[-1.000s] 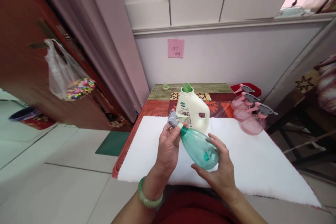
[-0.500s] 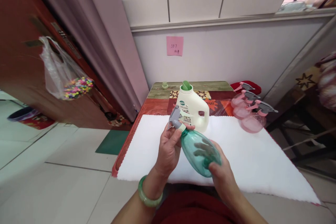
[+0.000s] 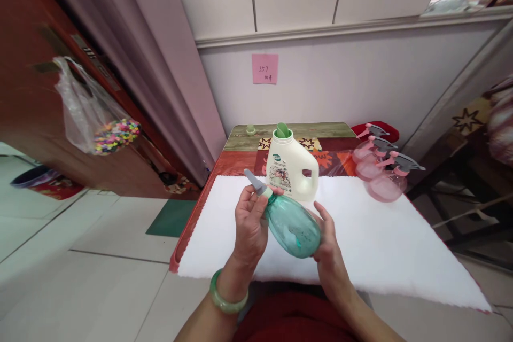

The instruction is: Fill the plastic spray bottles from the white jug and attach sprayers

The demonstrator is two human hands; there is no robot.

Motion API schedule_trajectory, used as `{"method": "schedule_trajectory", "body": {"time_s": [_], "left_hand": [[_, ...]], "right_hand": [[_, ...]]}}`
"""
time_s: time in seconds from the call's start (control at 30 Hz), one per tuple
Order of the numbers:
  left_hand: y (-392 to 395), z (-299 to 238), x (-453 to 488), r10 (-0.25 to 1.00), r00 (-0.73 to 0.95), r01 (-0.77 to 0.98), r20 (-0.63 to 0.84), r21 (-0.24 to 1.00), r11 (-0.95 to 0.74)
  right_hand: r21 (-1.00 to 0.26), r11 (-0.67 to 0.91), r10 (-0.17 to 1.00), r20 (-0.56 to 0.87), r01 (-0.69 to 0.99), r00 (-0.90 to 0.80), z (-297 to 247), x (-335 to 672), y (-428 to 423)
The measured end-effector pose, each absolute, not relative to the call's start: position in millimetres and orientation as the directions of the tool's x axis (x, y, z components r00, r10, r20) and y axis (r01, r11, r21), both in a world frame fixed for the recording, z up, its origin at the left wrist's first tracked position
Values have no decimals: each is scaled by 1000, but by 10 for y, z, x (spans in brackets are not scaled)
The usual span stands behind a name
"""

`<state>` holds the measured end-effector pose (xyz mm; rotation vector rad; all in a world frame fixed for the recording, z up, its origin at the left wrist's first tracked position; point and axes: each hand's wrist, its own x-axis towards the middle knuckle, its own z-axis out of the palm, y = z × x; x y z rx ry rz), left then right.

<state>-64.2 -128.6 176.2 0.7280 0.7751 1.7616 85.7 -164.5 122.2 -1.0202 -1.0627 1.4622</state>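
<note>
A teal see-through spray bottle (image 3: pixel 292 225) is held tilted over the white cloth (image 3: pixel 372 240), its grey spray head (image 3: pixel 254 181) pointing up and left. My left hand (image 3: pixel 249 225) is closed around the bottle's neck just below the spray head. My right hand (image 3: pixel 329 243) cups the round body from the right and behind, fingers wrapped on it. Just behind the bottle stands a white detergent jug (image 3: pixel 292 166) with its green spout open.
Three pink spray bottles (image 3: pixel 380 171) with grey heads stand at the table's right. A small green cap (image 3: pixel 251 129) lies at the far edge. A bag of coloured beads (image 3: pixel 96 117) hangs on the door at left. The floor lies left of the table.
The teal bottle has been turned in my hands, so its spray head now points up-left. My right hand slid from the bottle's base round to its far side.
</note>
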Motion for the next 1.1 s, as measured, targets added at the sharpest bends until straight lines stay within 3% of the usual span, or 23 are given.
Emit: {"method": "schedule_trajectory", "body": {"time_s": [0.1, 0.17, 0.23, 0.37, 0.47, 0.6, 0.73, 0.8, 0.87, 0.97, 1.03, 1.1], "left_hand": [[-1261, 1794, -630, 947, -313, -575, 69, 780, -246], [-1243, 1806, -627, 964, -265, -600, 30, 777, -189], [-1226, 1798, -638, 981, -194, -623, 5, 772, -127], [-1208, 1738, -677, 995, -95, -676, -16, 735, -53], [-1215, 1709, -691, 999, -49, -716, -3, 697, -33], [-1250, 1718, -697, 998, 5, -750, 64, 661, -38], [-1261, 1704, -720, 996, 21, -731, 92, 680, -48], [-1249, 1677, -736, 997, -11, -715, 77, 696, -62], [-1234, 1650, -747, 996, -78, -703, 50, 706, -91], [-1225, 1636, -751, 985, -173, -681, 8, 721, -126], [-1227, 1652, -749, 982, -187, -675, -3, 727, -126], [-1229, 1677, -751, 983, -181, -665, -7, 738, -117]], "right_hand": [[-966, 235, 972, 232, 111, -38, 1117, 844, -1631], [-938, 266, 961, 276, 224, 15, 1075, 839, -1612], [-956, 233, 970, 241, 179, 20, 1057, 836, -1603], [-971, -38, 980, 11, -238, -199, 1083, 808, -1652], [-759, -390, 886, -156, -521, -436, 1138, 770, -1720], [-454, -657, 732, -192, -602, -654, 1175, 753, -1750], [-322, -794, 589, -194, -516, -785, 1151, 753, -1713], [-361, -805, 568, -236, -472, -788, 1148, 742, -1693], [-515, -694, 690, -277, -503, -668, 1149, 730, -1672], [-805, -338, 913, -157, -487, -375, 1118, 733, -1628], [-894, -186, 951, -60, -408, -302, 1066, 740, -1598], [-920, -163, 947, -44, -358, -317, 1003, 732, -1581]]}}
